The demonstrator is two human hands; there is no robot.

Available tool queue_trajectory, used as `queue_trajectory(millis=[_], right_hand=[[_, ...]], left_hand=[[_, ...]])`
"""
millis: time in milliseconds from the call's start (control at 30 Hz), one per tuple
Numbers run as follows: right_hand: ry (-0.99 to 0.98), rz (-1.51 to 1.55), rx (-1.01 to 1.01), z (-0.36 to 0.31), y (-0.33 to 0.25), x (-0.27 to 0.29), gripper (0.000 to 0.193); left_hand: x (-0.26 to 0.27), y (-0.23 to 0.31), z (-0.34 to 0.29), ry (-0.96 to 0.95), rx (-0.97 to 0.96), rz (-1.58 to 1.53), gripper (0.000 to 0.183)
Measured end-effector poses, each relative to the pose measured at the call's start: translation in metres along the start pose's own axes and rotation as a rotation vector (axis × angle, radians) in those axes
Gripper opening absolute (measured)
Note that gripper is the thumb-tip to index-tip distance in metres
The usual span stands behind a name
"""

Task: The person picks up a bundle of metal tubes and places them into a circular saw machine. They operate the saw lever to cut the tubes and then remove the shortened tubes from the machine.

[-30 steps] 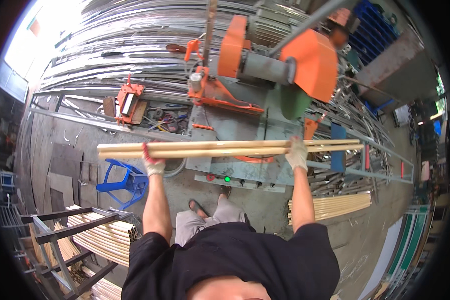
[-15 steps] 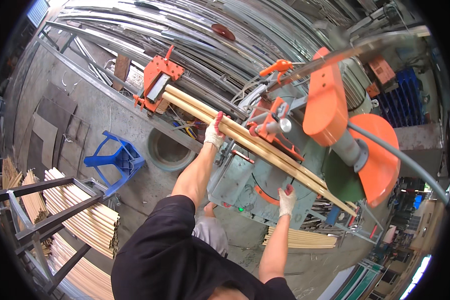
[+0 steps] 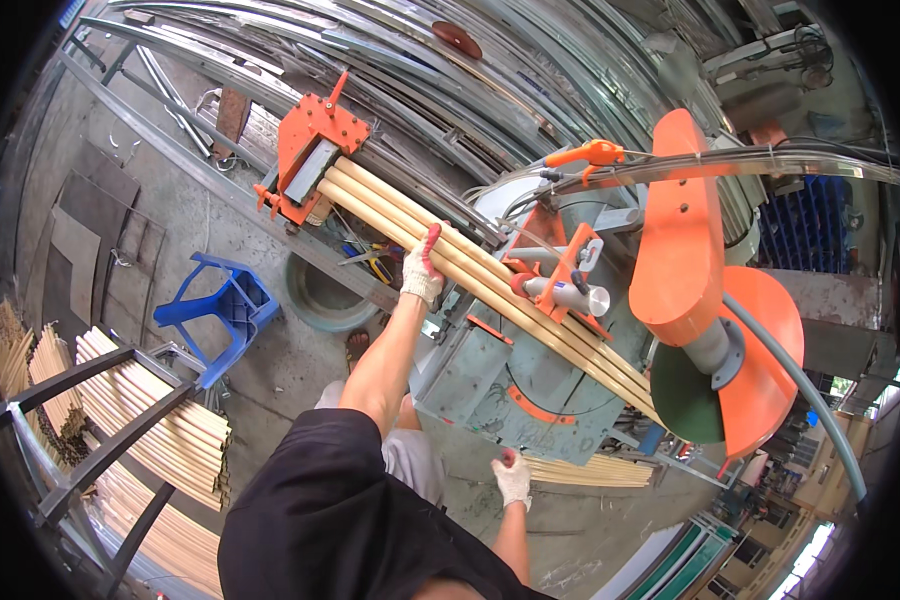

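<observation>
Several long tan tubes [image 3: 490, 280] lie side by side from an orange end-stop [image 3: 315, 160] across the grey saw table [image 3: 540, 430]. My left hand [image 3: 423, 270], in a white glove with red fingertips, grips the near tubes, its thumb over their top; its other fingers are mostly hidden. My right hand [image 3: 511, 478], gloved alike, is off the tubes, in front of the table's near edge. It looks empty, with thumb and a finger apart. An orange clamp [image 3: 568, 285] with a silver cylinder stands over the tubes, left of the orange cut-off saw [image 3: 680, 240].
A blue stool [image 3: 225, 310] and a round tub [image 3: 330, 290] stand on the floor at the left. More tan tubes [image 3: 160, 410] fill a dark metal rack [image 3: 110, 450]. Long metal bars [image 3: 370, 70] lie beyond the table. Another tube bundle [image 3: 590, 470] sits beside my right hand.
My right hand has drawn back from the tubes toward me. The tubes now lie closer together, side by side under the clamp. My left hand still holds them.
</observation>
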State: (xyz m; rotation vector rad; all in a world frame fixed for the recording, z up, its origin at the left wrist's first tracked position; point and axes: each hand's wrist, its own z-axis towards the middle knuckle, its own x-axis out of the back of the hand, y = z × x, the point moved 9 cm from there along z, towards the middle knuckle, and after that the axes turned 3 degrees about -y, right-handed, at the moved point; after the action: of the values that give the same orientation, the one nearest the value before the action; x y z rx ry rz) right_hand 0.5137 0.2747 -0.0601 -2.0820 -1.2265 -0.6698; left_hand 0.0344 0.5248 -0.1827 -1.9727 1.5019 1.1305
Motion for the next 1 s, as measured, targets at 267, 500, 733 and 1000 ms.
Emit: queue_trajectory(millis=[267,500,733,1000], right_hand=[[-0.012,0.026,0.043,-0.016,0.035,-0.021,0.045],[-0.101,-0.038,-0.071,0.002,0.038,-0.041,0.043],[0.165,0.093,-0.206,0.040,0.051,-0.041,0.044],[-0.085,-0.253,-0.217,0.075,0.074,-0.057,0.047]], left_hand=[[0.012,0.010,0.003,0.156,-0.089,-0.006,0.041],[0.016,0.016,0.010,0.071,-0.064,0.338,0.045],[0.012,0.022,0.019,0.181,0.049,0.305,0.047],[0.010,0.029,0.014,0.015,-0.052,0.548,0.052]])
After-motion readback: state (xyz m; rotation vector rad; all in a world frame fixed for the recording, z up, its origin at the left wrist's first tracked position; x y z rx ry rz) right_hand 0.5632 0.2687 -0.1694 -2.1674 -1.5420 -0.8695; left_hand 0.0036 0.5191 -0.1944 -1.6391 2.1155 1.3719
